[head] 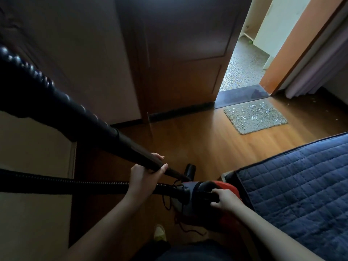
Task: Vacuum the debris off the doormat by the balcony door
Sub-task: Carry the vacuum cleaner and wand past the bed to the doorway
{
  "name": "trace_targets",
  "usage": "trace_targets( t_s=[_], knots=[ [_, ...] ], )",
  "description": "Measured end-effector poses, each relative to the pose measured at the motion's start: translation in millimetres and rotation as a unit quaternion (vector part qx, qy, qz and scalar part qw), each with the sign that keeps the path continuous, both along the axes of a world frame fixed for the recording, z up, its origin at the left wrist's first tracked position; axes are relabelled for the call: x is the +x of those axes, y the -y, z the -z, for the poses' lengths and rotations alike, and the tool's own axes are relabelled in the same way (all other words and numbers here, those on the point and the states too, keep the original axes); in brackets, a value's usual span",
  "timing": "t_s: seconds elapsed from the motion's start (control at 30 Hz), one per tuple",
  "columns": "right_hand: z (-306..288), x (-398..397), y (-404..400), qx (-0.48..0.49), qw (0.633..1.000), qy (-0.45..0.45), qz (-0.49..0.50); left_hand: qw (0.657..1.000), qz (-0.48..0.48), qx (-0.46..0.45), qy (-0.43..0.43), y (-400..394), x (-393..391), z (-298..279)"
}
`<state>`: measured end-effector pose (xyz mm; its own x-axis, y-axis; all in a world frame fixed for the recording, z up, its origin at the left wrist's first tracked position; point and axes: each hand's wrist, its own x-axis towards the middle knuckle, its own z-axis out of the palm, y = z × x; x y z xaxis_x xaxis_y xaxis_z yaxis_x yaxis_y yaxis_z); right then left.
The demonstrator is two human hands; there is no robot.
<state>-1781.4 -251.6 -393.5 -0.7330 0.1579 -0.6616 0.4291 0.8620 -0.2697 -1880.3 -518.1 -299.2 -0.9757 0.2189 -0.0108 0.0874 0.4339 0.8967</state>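
Where the wooden floor [216,140] meets the open balcony door [180,53] at far right, the grey doormat [255,115] lies flecked with pale debris [254,111]. Nearer, the left hand [145,176] grips the black vacuum tube [131,146]; the right hand [226,201] clasps the red vacuum's [224,187] handle beside a blue quilted bed [301,185].

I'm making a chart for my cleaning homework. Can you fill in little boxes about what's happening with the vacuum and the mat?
left hand: left hand grips the black wand
right hand: right hand holds the handle of the red vacuum
nozzle: nozzle is over the wood floor, not yet on the mat
doormat: grey doormat lies by the open doorway, covered in pale bits
debris: debris not yet vacuumed
nearby: blue quilt on the right
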Motion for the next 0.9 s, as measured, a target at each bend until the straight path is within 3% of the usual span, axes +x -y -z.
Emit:
trace_targets(
  t_s=[0.33, 0.9],
  knots=[
    [-13, -126, -54, -0.01, 0.998, -0.026, 0.055, 0.997, 0.065, 0.032, 0.031, -71, -159, -14],
    [0, -269, -253, -0.028, 0.983, -0.046, 0.174, 0.989, 0.143, -0.007, 0.038, -315, -358, -16]
  ],
)
